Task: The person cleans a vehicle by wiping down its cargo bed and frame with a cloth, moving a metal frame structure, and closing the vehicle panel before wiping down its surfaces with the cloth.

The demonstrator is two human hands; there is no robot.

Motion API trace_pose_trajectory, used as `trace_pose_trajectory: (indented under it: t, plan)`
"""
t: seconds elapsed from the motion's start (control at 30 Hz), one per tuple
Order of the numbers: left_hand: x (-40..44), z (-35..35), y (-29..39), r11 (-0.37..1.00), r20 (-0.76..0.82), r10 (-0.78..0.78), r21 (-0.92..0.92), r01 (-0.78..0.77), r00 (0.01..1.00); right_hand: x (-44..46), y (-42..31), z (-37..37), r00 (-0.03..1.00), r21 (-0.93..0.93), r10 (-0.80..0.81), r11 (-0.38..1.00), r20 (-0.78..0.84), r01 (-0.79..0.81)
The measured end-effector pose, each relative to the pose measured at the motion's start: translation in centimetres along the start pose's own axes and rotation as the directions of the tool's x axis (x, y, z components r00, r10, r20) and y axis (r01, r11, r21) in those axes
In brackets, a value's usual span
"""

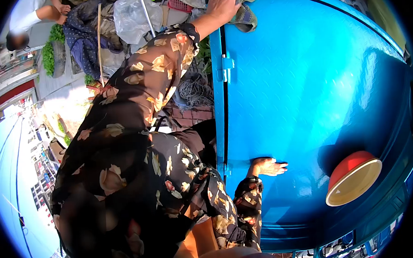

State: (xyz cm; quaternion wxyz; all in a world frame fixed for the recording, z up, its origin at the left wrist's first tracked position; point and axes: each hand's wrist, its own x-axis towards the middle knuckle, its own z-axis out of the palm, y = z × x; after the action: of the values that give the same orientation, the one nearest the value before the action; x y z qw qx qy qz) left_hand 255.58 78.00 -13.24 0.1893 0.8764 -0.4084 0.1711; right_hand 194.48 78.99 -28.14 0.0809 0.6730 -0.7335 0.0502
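At the top edge, my left hand [222, 7] is closed on a greenish-grey, textured cloth [244, 19] that hangs over the edge of a blue metal panel; some fingertips are cut off by the frame. My right hand [268, 167] lies flat on the blue metal bed [280, 102], its fingers stretched out and nothing in them. To the right of that hand, a red bowl [354, 179] with a cream inside rests tilted on the blue metal.
A hinge latch [225, 68] sits on the panel's seam. Beyond the edge are a clear plastic bag [135, 18], dark dotted fabric [87, 37], a wooden stick [100, 46] and tangled cord [194, 91]. Another person's arm [48, 13] shows at upper left.
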Motion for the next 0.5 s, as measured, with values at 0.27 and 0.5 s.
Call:
trace_pose_trajectory:
  t: [0.27,0.5]
  plan:
    - [-11.9,-2.8,3.5,0.98,0.379,0.177,-0.154,-0.127,0.908,0.2,1.0,0.9,1.0,0.007,-0.002,1.0,0.004,0.001]
    - [-1.9,0.3,-0.1,0.999,-0.021,-0.044,0.006,0.045,0.999,0.2,0.2,0.2,0.999,0.01,0.005,1.0,-0.034,-0.005]
